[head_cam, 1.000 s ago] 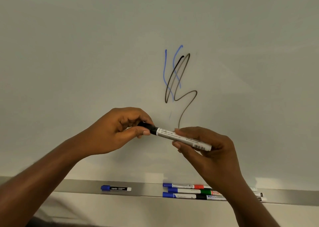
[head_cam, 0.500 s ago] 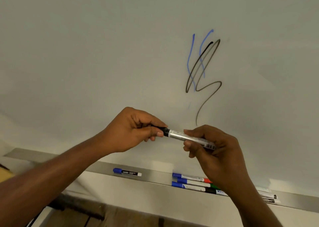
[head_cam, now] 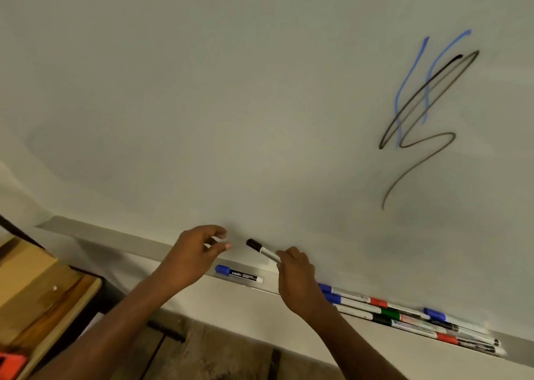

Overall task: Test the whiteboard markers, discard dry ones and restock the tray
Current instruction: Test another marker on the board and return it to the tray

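Right hand (head_cam: 294,275) gripping capped marker (head_cam: 261,249)

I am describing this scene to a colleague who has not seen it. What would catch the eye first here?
First, the black scribble drawn over blue strokes at the upper right of the whiteboard. Next, low in the middle, the right hand holds a capped black marker while the left hand hangs open beside it, not touching. Along the tray, one blue-capped marker lies alone, and a cluster of markers lies further right.

Office or classroom: wall whiteboard (head_cam: 202,105) with marker tray (head_cam: 144,242).
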Demonstrator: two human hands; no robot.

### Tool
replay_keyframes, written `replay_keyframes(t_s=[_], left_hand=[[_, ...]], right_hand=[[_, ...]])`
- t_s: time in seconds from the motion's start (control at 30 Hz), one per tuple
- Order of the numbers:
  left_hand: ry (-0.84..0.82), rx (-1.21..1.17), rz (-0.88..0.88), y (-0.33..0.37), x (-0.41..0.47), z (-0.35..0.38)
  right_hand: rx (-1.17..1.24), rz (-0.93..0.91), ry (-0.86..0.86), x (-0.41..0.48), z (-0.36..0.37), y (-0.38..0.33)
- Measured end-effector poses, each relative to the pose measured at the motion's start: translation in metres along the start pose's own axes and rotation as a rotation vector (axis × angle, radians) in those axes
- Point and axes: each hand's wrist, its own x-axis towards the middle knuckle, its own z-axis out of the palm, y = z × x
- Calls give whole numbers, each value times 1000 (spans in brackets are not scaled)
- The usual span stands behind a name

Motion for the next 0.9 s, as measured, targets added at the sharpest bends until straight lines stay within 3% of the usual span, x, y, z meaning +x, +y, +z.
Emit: replay_keyframes(t_s=[0.13, 0.33, 0.53, 0.9], left_hand=[[7, 92, -20, -42, -7, -6], [-19, 104, -37, -88, -9, -1], [-75, 47, -127, -116, -5, 9], [-198, 25, -98, -131, 8, 21]], right_hand=[[-29, 12, -102, 19, 52, -4], [113, 162, 13, 39, 104, -10], [36, 181, -15, 43, 134, -1], [-154, 77, -106, 39, 154, 10]])
